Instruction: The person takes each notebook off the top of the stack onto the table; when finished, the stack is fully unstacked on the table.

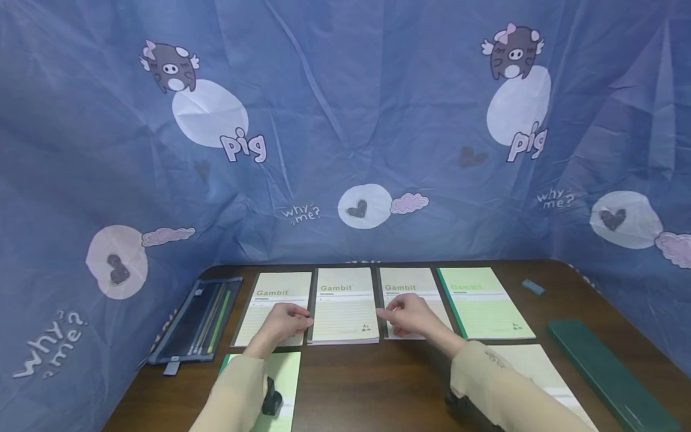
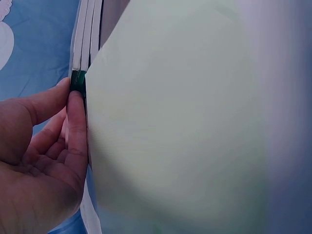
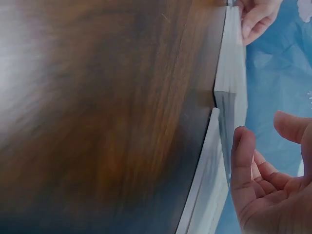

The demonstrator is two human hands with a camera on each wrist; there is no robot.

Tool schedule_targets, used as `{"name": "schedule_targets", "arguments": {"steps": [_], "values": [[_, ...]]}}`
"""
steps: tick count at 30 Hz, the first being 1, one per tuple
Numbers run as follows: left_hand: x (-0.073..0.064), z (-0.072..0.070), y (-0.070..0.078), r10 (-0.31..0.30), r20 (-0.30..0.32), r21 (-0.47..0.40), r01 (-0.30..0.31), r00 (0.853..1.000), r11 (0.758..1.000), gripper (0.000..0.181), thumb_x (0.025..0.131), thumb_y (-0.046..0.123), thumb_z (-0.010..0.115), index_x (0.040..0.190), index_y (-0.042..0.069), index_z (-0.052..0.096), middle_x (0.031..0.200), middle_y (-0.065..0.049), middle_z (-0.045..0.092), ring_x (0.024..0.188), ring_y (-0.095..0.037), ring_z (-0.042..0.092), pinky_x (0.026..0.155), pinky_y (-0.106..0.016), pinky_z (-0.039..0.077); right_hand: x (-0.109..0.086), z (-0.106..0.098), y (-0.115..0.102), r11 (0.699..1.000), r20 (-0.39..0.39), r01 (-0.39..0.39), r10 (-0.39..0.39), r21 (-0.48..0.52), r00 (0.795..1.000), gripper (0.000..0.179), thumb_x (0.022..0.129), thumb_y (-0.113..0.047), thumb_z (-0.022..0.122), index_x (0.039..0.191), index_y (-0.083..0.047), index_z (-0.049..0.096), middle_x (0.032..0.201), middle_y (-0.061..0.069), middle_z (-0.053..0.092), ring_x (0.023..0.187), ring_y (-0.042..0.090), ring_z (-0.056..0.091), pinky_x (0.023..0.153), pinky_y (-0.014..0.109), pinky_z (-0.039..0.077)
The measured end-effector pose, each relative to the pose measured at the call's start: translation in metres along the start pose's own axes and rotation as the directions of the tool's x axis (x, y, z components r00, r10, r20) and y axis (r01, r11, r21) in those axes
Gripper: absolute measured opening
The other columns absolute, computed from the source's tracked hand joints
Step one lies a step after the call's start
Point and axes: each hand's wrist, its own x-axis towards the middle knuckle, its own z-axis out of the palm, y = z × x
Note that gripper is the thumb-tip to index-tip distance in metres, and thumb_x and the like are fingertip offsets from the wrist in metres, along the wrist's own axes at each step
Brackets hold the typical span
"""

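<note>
A central stack of cream "Gambit" notebooks (image 1: 345, 306) lies flat, its dark spine edge to the left. At that edge my left hand (image 1: 284, 324) touches the spine; the left wrist view shows thumb and index fingertip against a dark green spine corner (image 2: 78, 82). Beside the stack's right edge is my right hand (image 1: 410, 315), above another cream notebook (image 1: 407, 277). In the right wrist view, its index finger extends along the stack's side (image 3: 225, 105) and the thumb stands apart. Whether that index finger makes contact, I cannot tell.
A cream notebook (image 1: 283, 282) lies left, a green-spined one (image 1: 480, 300) right. Nearer lie a green notebook (image 1: 283, 384) and a cream one (image 1: 531, 366), partly under the sleeves. A pencil pouch (image 1: 186, 324), green case (image 1: 604, 372) and blue eraser (image 1: 533, 287) flank them.
</note>
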Motion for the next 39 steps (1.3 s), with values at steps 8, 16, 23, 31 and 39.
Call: {"name": "schedule_targets", "arguments": {"steps": [8, 16, 23, 31, 39], "values": [[-0.001, 0.000, 0.000, 0.001, -0.002, 0.012, -0.001, 1.000, 1.000, 0.027, 0.088, 0.008, 0.074, 0.110, -0.006, 0.069, 0.095, -0.010, 0.069, 0.084, -0.019, 0.067, 0.077, -0.036, 0.056, 0.018, 0.018, -0.006, 0.997, -0.045, -0.032, 0.028, -0.076, 0.999, 0.032, 0.089, -0.035, 0.073, 0.076, -0.006, 0.068, 0.059, 0.004, 0.061, 0.049, 0.014, 0.060, 0.049, 0.024, 0.046], [-0.002, 0.000, 0.004, -0.012, 0.003, 0.019, 0.012, 1.000, 1.000, 0.028, 0.088, 0.009, 0.073, 0.111, -0.006, 0.068, 0.096, -0.011, 0.068, 0.085, -0.020, 0.067, 0.078, -0.036, 0.056, 0.026, 0.031, -0.008, 0.990, -0.084, -0.040, 0.029, -0.132, 0.996, 0.040, 0.087, -0.039, 0.074, 0.063, -0.008, 0.063, 0.053, 0.002, 0.056, 0.047, 0.015, 0.057, 0.045, 0.025, 0.043], [-0.002, 0.000, 0.004, -0.011, 0.006, 0.017, 0.011, 1.000, 1.000, 0.027, 0.089, 0.009, 0.073, 0.111, -0.006, 0.068, 0.095, -0.010, 0.069, 0.085, -0.020, 0.068, 0.079, -0.037, 0.056, 0.024, 0.038, -0.014, 0.986, -0.114, -0.038, 0.019, -0.164, 0.993, 0.048, 0.081, -0.041, 0.080, 0.054, -0.008, 0.058, 0.044, 0.001, 0.053, 0.042, 0.015, 0.055, 0.040, 0.025, 0.037], [-0.001, 0.001, 0.001, -0.001, 0.007, 0.032, 0.001, 1.000, 0.999, 0.028, 0.090, 0.011, 0.073, 0.112, -0.006, 0.068, 0.093, -0.009, 0.070, 0.083, -0.019, 0.068, 0.078, -0.036, 0.057, 0.026, 0.041, -0.012, 0.976, -0.132, -0.059, 0.031, -0.210, 0.991, 0.048, 0.079, -0.040, 0.083, 0.053, -0.009, 0.059, 0.043, 0.001, 0.053, 0.042, 0.015, 0.055, 0.040, 0.025, 0.037], [-0.001, 0.001, 0.000, 0.027, 0.003, 0.035, -0.027, 1.000, 0.999, 0.024, 0.092, 0.008, 0.069, 0.110, -0.008, 0.068, 0.091, -0.010, 0.070, 0.082, -0.019, 0.068, 0.077, -0.035, 0.057, 0.028, 0.040, -0.012, 0.974, -0.132, -0.090, 0.063, -0.207, 0.989, 0.051, 0.080, -0.040, 0.083, 0.051, -0.013, 0.050, 0.044, -0.001, 0.050, 0.042, 0.014, 0.052, 0.041, 0.025, 0.035]]}}
